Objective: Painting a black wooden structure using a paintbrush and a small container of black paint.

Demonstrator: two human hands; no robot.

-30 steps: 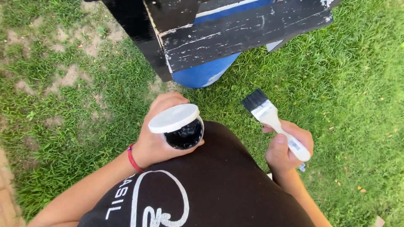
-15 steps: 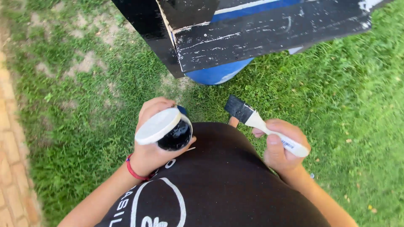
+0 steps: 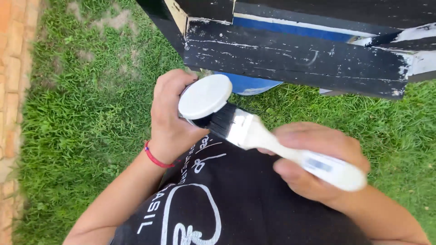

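Left hand point(image 3: 170, 120) fingers wrapped round small paint pot point(image 3: 200, 115), white lid point(image 3: 205, 96) tilted open. Right hand point(image 3: 318, 161) fingers clamped on paintbrush point(image 3: 272, 140) handle, black bristles dipping in. Pot light, likely slippery; brush stiff.

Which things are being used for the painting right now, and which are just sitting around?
In use:
- paintbrush, in the right hand, bristles at the jar's mouth
- paint jar, in the left hand
- white lid, held over the jar
- black-painted wooden frame

Just around:
- blue barrel under the frame
- grass
- brick edging
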